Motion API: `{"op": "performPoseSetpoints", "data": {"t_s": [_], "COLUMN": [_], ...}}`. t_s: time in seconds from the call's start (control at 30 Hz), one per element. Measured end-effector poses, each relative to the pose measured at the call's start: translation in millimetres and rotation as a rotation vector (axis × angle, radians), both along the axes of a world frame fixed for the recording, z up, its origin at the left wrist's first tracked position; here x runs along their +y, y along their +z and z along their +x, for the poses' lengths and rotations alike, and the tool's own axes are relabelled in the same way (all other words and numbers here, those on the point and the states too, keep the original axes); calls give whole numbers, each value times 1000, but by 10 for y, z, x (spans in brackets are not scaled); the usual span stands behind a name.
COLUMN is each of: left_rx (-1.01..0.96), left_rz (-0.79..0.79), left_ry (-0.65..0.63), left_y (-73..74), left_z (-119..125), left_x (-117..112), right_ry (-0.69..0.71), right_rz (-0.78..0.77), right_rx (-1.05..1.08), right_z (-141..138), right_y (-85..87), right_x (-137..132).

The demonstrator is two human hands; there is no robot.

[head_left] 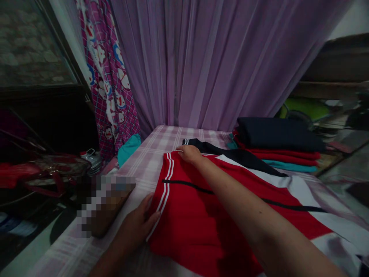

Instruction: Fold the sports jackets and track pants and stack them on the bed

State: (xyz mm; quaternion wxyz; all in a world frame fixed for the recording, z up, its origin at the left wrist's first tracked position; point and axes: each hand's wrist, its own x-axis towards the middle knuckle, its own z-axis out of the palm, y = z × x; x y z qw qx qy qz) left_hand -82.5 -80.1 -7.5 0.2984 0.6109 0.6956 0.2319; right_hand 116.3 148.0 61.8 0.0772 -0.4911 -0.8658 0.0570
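Observation:
A red-and-white top (190,207) lies spread on the bed, with double white stripes along its hem and a thin black stripe across it. At the near end of the hem, my left hand (141,219) has its thumb over the red cloth and its fingers at the edge. My right hand (190,153) reaches across the top and grips the hem's far corner, fingers bent. Just beyond it lies a dark navy sleeve (239,154) with a white-striped cuff. My right forearm covers part of the cloth.
A stack of folded navy, red and teal clothes (279,134) sits at the back right. A phone-like object (112,209), partly blurred out, lies at left on the checked bedsheet (152,148). Purple curtains (198,65) hang behind. A red bicycle (57,181) stands at left beyond the edge.

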Motion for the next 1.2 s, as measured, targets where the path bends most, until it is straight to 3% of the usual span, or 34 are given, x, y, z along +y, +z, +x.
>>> {"op": "performPoseSetpoints", "data": {"t_s": [0.2, 0.4, 0.5, 0.57, 0.7, 0.83, 0.9, 1.07, 1.2], "left_rx": [55, 96, 91, 70, 77, 163, 239, 344, 343], "left_rz": [-108, -105, -65, -40, 34, 48, 60, 60, 90], "left_ry": [3, 98, 139, 126, 36, -8, 18, 48, 25], "left_y": [17, -45, -120, -159, -197, -182, -148, -84, -167], "left_z": [51, -200, -328, -367, -366, -318, -283, -224, -269], "left_x": [-98, -133, -142, -160, -182, -163, -148, -128, -144], "right_ry": [114, -160, -139, -93, -71, -453, -580, -661, -759], "right_rz": [-88, 134, 72, 50, 83, 142, 87, -143, 87], "right_rx": [-64, 135, 121, 117, 125, 67, 45, 193, 379], "right_z": [-424, -637, -725, -705, -318, 418, 753, 1208, 1462], "right_y": [-168, -460, -639, -660, -450, -241, -243, -334, -249], "right_x": [386, 451, 404, 377, 377, 499, 607, 970, 1326]}}
